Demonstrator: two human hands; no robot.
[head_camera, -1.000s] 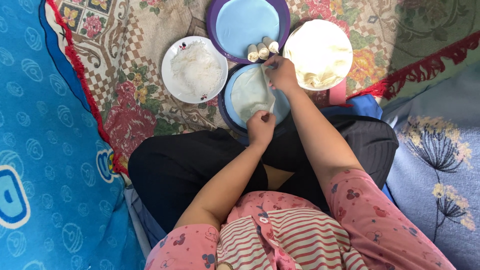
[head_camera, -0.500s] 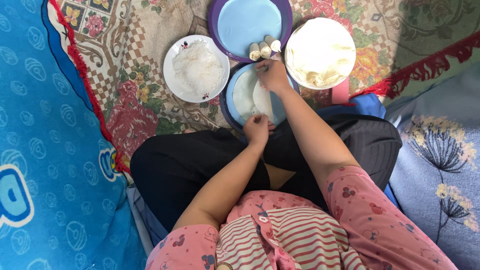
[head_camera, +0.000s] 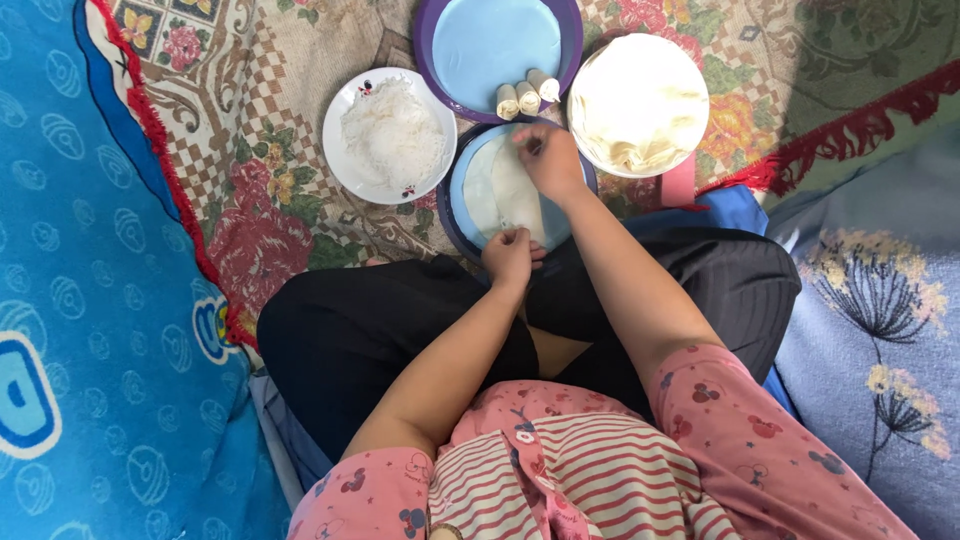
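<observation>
While a person sits cross-legged on a patterned floral rug (head_camera: 300, 200), seen from above, a thin pale wrapper sheet (head_camera: 505, 190) is being handled on a blue plate (head_camera: 458, 195) just in front of the knees. A blue blanket (head_camera: 90, 300) is spread along one side of the rug, and a grey-blue flowered cloth (head_camera: 880, 330) along the other.

Beyond the blue plate, a purple tray (head_camera: 572, 30) holding a light blue dish is set, with three small rolled pieces (head_camera: 527, 93) laid side by side at its near rim. A round stack of pale wrappers (head_camera: 640, 100) is placed beside the tray, and a white plate of shredded white filling (head_camera: 392, 135) on the opposite side.

The sheet is pinched at its near edge by the left hand (head_camera: 510, 255), fingers closed on it. The far part of the sheet is pressed or gripped by the right hand (head_camera: 548, 158), fingers curled; whether it is grasped or only held down cannot be told.

Judging from the finished rolls, the step in hand seems to be the folding or flattening of a single sheet on the plate. A gentle, even pull would be called for next, since so thin a sheet is likely to tear or stick to itself.
</observation>
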